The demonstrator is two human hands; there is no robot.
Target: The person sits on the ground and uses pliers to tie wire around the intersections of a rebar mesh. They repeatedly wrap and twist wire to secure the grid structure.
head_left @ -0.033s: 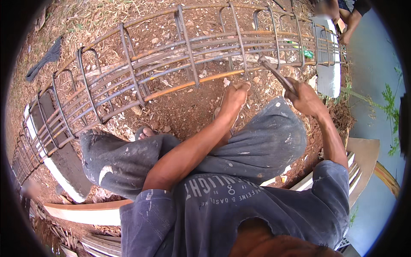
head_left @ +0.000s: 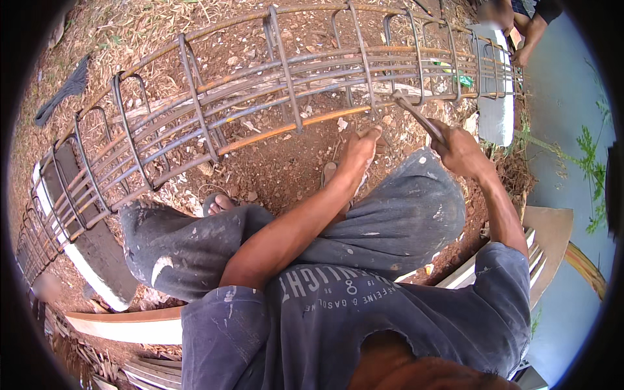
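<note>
From the left edge, a rebar cage (head_left: pixel 286 71) curves across the upper frame to the upper right, its stirrups (head_left: pixel 363 55) ringing several long bars (head_left: pixel 227 119) inside. A dark cloth (head_left: pixel 63 94) lies on the ground at upper left, outside the cage. At lower left, the cage passes over a dark-topped block (head_left: pixel 107 252) with a white side. In the centre, below the cage's near bar, the left hand (head_left: pixel 359 151) has its fingers curled in; I cannot tell whether they pinch anything. Right of centre, the right hand (head_left: pixel 460 153) closes its fingers round a metal tool (head_left: pixel 417 114), whose head points up-left to the near bar; contact is unclear. At upper right, a green wrapper (head_left: pixel 466 81) shows through the bars, its contents unseen, left of a white block (head_left: pixel 499 120).
</note>
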